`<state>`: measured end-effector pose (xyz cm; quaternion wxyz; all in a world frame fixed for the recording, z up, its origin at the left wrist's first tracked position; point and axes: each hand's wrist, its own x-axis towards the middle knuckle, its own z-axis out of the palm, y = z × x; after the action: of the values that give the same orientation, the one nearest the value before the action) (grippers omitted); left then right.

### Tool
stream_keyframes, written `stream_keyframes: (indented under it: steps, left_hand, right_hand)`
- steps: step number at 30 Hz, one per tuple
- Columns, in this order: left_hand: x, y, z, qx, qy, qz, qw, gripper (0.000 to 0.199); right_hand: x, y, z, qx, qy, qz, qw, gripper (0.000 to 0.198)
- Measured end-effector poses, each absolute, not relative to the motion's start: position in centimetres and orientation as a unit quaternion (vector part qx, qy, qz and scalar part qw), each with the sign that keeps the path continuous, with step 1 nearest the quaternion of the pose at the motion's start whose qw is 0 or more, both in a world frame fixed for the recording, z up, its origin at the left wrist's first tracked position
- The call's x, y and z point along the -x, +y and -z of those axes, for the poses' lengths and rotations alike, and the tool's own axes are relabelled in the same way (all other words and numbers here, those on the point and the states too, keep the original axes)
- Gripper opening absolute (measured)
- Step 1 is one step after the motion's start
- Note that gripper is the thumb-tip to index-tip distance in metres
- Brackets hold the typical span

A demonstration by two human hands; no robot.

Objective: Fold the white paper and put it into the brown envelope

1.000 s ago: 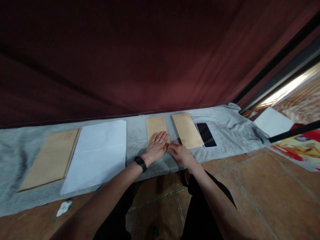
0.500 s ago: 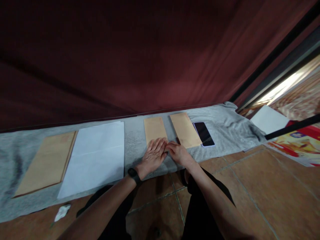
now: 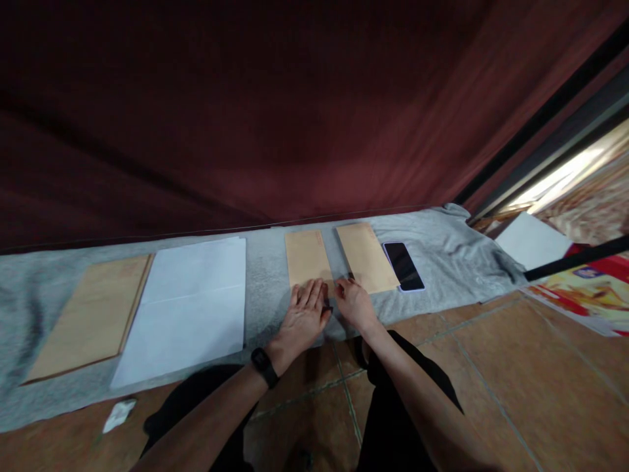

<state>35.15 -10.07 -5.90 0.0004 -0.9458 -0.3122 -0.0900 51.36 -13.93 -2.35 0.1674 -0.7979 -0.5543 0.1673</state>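
Observation:
A brown paper envelope (image 3: 307,252) with small red print lies on the grey cloth in front of me. My left hand (image 3: 305,311), with a black band on its wrist, rests flat over the envelope's near end, fingers stretched out. Beside it, my right hand (image 3: 354,305) is closed, its fingertips pinched at the near right corner of that envelope; the fingertips are partly hidden. Just right of it lies a second brown envelope (image 3: 368,255), its corner reaching a dark-screened phone (image 3: 403,265) with a purple edge.
White paper sheets (image 3: 191,301) and a stack of larger brown envelopes (image 3: 93,311) lie to the left on the grey cloth (image 3: 265,288). Dark red fabric (image 3: 295,131) rises behind. A crumpled white scrap (image 3: 118,414) is on the tiled floor; a colourful printed box (image 3: 590,288) stands at right.
My hands have drawn slightly apart and toward me; the left has slid down the envelope's near end, and the right has moved a little right. The view has shifted slightly.

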Motion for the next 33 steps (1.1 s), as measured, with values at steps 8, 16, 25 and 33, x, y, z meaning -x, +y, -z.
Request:
stream_keyframes:
  steps: [8, 16, 25, 33]
  left_hand:
    - [-36.0, -9.2, 4.9, 0.939, -0.335, 0.082, 0.006, 0.049]
    - [-35.4, -8.0, 3.0, 0.907, -0.395, 0.141, -0.026, 0.045]
    - [-33.9, -5.1, 0.0, 0.462, -0.465, 0.518, -0.549, 0.035]
    - [-35.7, -9.3, 2.4, 0.23, -0.456, 0.437, -0.74, 0.031]
  right_hand:
    - [-52.1, -13.0, 3.7, 0.791, -0.491, -0.248, 0.268, 0.019]
    - [-51.5, -12.1, 4.2, 0.63, -0.383, -0.422, 0.528, 0.028]
    - [-50.4, -12.1, 3.0, 0.564, -0.259, -0.561, 0.548, 0.041]
    - [-49.4, -11.8, 2.8, 0.527, -0.302, -0.572, 0.551, 0.031]
